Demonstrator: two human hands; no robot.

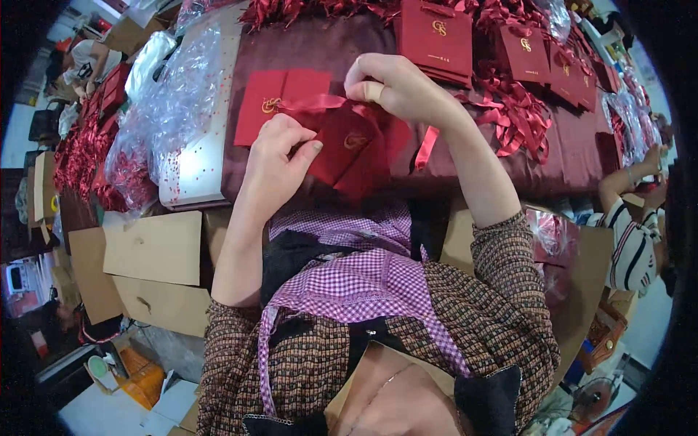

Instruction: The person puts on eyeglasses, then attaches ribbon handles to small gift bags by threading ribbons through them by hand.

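A small dark-red paper bag [350, 145] with a gold emblem is tilted between my hands at the table's near edge. A red satin ribbon [320, 103] stretches across its top. My left hand [282, 145] is closed at the bag's left side, its curled fingers on the ribbon's left part; the exact grip is partly hidden. Above the bag's top edge, my right hand [392, 89] pinches the ribbon between thumb and fingers. A loose ribbon tail [427, 147] hangs to the right. Behind the left hand lie flat red bags [254, 94] with the same gold emblem.
Red bags are stacked [435, 40] at the back, with more bags [525, 54] to the right. A heap of red ribbons [516, 120] lies on the dark cloth [574, 149]. Clear plastic wrap [185, 87] covers the left side. Cardboard boxes [153, 247] stand below. Another person's arm [625, 182] shows at right.
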